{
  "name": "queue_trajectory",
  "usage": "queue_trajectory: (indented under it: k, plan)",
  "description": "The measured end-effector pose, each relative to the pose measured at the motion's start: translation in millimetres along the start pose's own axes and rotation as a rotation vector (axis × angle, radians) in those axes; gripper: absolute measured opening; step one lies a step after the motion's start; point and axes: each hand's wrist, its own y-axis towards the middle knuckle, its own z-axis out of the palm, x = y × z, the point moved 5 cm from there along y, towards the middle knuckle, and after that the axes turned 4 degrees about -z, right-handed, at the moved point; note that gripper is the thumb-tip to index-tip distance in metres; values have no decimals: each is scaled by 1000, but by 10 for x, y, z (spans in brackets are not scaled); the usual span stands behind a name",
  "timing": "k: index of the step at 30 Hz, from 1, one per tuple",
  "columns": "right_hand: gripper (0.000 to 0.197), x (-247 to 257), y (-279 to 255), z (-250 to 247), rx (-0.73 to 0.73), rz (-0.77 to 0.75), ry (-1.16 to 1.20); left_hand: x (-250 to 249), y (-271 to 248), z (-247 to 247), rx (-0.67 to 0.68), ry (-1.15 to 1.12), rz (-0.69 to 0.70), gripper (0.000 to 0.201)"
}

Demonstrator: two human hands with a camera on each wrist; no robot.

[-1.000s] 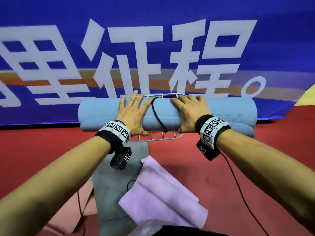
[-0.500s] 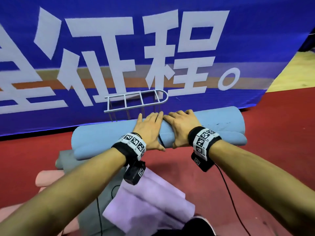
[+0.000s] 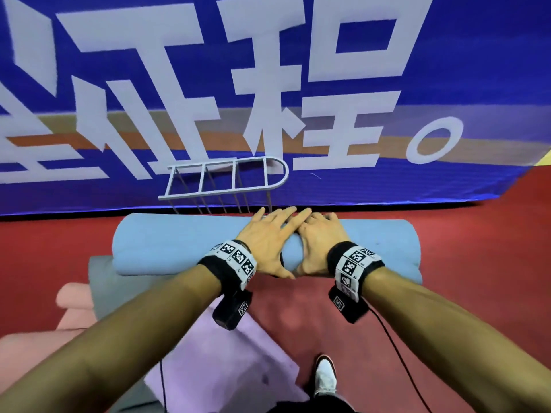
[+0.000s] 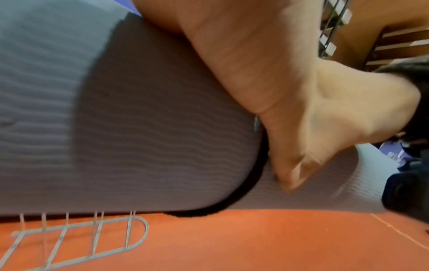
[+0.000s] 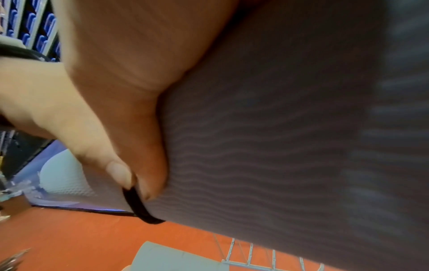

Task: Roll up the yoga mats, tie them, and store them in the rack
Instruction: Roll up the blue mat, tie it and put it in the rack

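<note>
A rolled light-blue yoga mat (image 3: 167,242) lies crosswise in front of me, with a black strap (image 4: 243,198) round its middle. My left hand (image 3: 268,239) and right hand (image 3: 320,242) grip the roll side by side at the strap, fingers over the top and thumbs underneath. In the right wrist view the thumb presses beside the strap (image 5: 137,203) on the mat (image 5: 278,146). The white wire rack (image 3: 226,180) stands just behind the roll, its top frame bare, and shows below the mat (image 4: 139,128) in the left wrist view. The fingertips are hidden behind the roll.
A grey mat (image 3: 101,281), a pink mat (image 3: 71,299) and a lilac mat (image 3: 214,362) lie unrolled on the red floor at my lower left. My white shoe (image 3: 325,380) is near the bottom. A blue banner (image 3: 298,84) stands as a wall behind the rack.
My hands have slid together to the strap at the roll's middle. The roll, which covered the rack's top, now sits lower in front of it, and the rack's top frame shows.
</note>
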Motion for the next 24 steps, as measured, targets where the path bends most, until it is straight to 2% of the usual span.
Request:
queue_trajectory:
  k: [5, 9, 12, 15, 17, 19, 21, 24]
  plan:
    - [115, -747, 180, -27, -20, -36, 30, 100, 521, -10, 89, 46, -167, 159]
    - [116, -1162, 502, 38, 26, -32, 36, 292, 919, 31, 141, 76, -264, 146]
    - [119, -1377, 800, 168, 111, -62, 50, 397, 1188, 174, 154, 36, -281, 134]
    - [123, -1579, 1138, 362, 223, -73, 60, 562, 1504, 435, 213, -43, -296, 131]
    - [129, -1750, 1433, 523, 329, -42, 53, 710, 1814, 660, 272, -114, -289, 130]
    - [126, -1930, 1759, 668, 407, -6, 47, 877, 2143, 854, 263, -194, -253, 128]
    - [117, -2137, 2016, 755, 437, 24, 49, 989, 2448, 994, 244, -260, -213, 128]
    - [119, -2493, 2388, 811, 463, 54, 38, 1136, 2958, 1166, 242, -338, -179, 129]
